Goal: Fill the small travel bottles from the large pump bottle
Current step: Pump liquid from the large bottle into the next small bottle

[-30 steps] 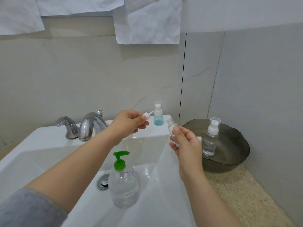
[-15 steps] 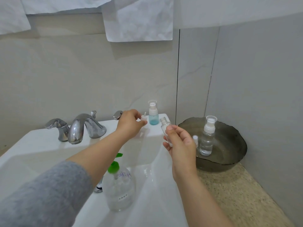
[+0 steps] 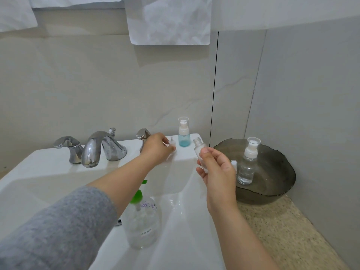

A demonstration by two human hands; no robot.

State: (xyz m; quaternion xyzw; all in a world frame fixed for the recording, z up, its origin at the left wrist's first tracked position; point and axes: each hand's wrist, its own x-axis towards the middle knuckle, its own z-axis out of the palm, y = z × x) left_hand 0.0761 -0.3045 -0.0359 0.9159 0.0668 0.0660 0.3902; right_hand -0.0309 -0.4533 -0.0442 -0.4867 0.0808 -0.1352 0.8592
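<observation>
One white sink serves as the landmark. On its back ledge stand one chrome spout and two chrome handles, one to each side of it. Above the sink hang white towels; two show, one cut off at the frame edge. To the right of the sink lies a speckled tabletop, and on it sits one dark bowl.

One large pump bottle with a green pump head stands inside the sink near its front right side, partly behind the left forearm in a grey sleeve.

Three small travel bottles show. One with blue liquid stands capped on the sink's back right corner. One clear capped bottle stands in the bowl, with one small white cap just beside it. The third, an open bottle, is above the sink's right rim, tilted, clasped by the fingers of the right hand.

The left hand reaches to the sink's back ledge, its fingers pinched around one small white pump top at the ledge, just left of the blue bottle.
</observation>
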